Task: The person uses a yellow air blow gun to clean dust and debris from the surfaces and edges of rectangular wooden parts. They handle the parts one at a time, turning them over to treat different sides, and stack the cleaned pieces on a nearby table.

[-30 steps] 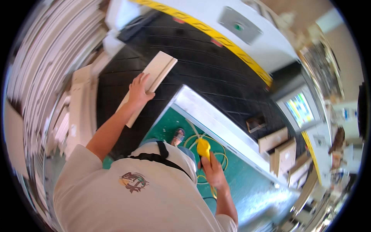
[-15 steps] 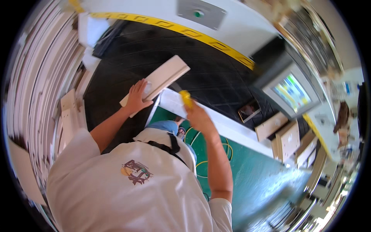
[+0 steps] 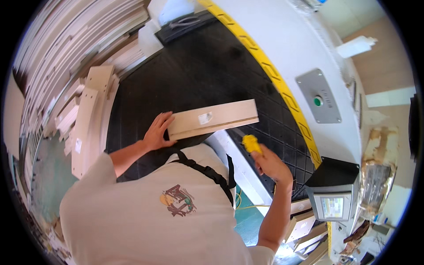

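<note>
A pale wooden board (image 3: 229, 114) with a groove along its near edge and a white label lies nearly crosswise over the black mat. My left hand (image 3: 157, 131) grips its left end, fingers at the far side and thumb at the near side. My right hand (image 3: 273, 164) is closed round a yellow hand tool (image 3: 251, 144). A thin grey strip shows beside the tool's tip, but I cannot make out its kind. The tool is apart from the board, just off its near right corner.
The black mat (image 3: 176, 75) covers the worktop, bordered by a yellow strip (image 3: 274, 75). A grey panel with a green button (image 3: 318, 101) sits at the right, above a screen (image 3: 334, 207). Drilled boards (image 3: 86, 123) are stacked at the left; more boards (image 3: 300, 227) stand at the lower right.
The view has turned toward the left. The board has swung from a steep slant to nearly level, and my left hand is now at its end, off the label. My right hand has shifted rightward with the tool.
</note>
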`<state>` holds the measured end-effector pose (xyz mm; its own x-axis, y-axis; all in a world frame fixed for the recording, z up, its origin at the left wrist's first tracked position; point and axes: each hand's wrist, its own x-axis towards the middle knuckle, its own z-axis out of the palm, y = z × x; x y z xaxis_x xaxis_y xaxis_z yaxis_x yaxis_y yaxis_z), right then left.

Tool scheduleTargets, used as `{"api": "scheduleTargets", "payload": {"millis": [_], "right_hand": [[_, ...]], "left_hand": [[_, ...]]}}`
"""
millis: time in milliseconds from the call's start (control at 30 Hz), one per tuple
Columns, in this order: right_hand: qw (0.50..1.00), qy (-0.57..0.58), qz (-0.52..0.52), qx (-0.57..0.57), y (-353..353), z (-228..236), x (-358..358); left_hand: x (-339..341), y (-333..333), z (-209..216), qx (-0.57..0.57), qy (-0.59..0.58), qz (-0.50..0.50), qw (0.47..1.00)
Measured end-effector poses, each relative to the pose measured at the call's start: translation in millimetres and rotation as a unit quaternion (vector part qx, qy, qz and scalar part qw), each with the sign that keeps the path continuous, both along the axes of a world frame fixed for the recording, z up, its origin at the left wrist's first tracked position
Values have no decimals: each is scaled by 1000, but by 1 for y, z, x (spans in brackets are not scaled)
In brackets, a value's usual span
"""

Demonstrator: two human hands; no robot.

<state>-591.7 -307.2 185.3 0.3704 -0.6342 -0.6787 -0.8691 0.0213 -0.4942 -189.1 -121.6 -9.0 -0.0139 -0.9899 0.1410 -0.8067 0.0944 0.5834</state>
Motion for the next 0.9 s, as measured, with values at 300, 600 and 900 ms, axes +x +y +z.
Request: {"api": "scheduleTargets", "payload": {"millis": [300, 600, 900], "right_hand": [[990, -90, 108, 2, 88, -23, 87], [979, -140, 131, -71, 139, -46, 78], [984, -107, 141, -9, 139, 7, 93]], "left_hand": [[13, -3, 0, 0, -34, -27, 999], [-1, -21, 17, -34, -34, -78, 996], [15, -45, 41, 453, 552, 176, 677]]}}
